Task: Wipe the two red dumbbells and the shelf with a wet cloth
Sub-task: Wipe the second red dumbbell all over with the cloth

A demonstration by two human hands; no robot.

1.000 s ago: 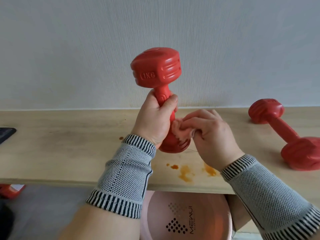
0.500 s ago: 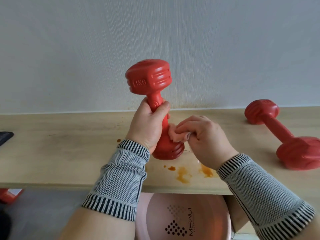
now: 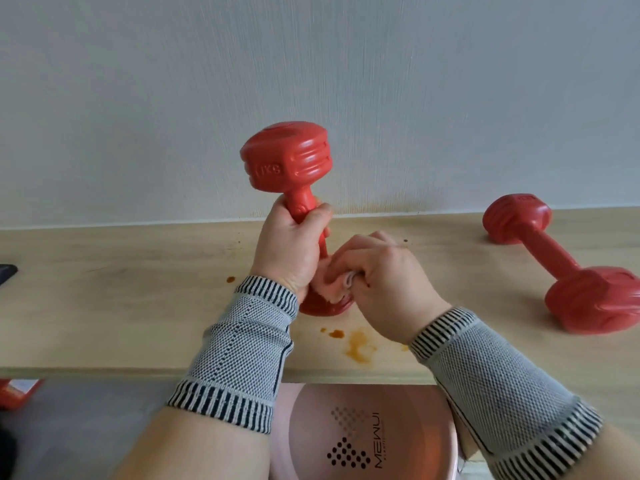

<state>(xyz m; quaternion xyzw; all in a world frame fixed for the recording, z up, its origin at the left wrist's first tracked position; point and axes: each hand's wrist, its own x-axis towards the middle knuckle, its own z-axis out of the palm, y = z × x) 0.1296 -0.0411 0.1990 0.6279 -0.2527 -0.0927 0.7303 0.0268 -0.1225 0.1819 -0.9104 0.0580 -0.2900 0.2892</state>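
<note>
A pale grey-white wall (image 3: 311, 64) with a fine vertical texture fills the upper half of the frame under soft, even light. Along the lower left runs a grey floor (image 3: 86, 420). A pink basin (image 3: 363, 438) printed with dark dots and lettering sits at the bottom centre, and a red packet (image 3: 17, 393) lies at the left edge.

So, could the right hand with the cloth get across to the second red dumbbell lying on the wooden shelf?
Probably yes. The right hand grips the pink cloth at the lower head of the upright red dumbbell; bare wooden shelf lies between it and the lying red dumbbell, with nothing in the way.
</note>
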